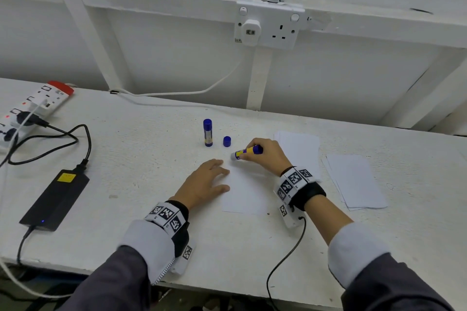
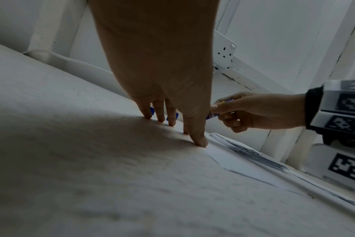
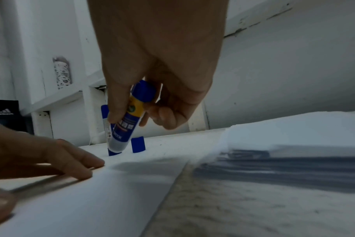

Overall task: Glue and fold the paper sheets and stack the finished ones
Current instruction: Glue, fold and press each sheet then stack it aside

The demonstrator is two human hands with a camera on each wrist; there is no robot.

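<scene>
A white paper sheet [image 1: 243,192] [image 3: 103,200] lies on the table in front of me. My left hand [image 1: 206,182] [image 2: 172,112] lies flat with straight fingers pressing on the sheet's left edge. My right hand [image 1: 265,156] [image 3: 152,96] grips an uncapped blue and yellow glue stick [image 1: 246,152] [image 3: 128,120], its white tip pointing down-left just above the sheet's far edge. The loose blue cap [image 1: 227,141] [image 3: 138,144] stands beyond it. A second, capped glue stick [image 1: 207,132] stands upright farther left.
Two stacks of white sheets lie to the right: one [image 1: 300,149] behind my right hand, one [image 1: 356,180] farther right. A black power adapter [image 1: 54,199] with cables and a power strip [image 1: 30,108] sit at the left. A wall socket [image 1: 267,25] is behind.
</scene>
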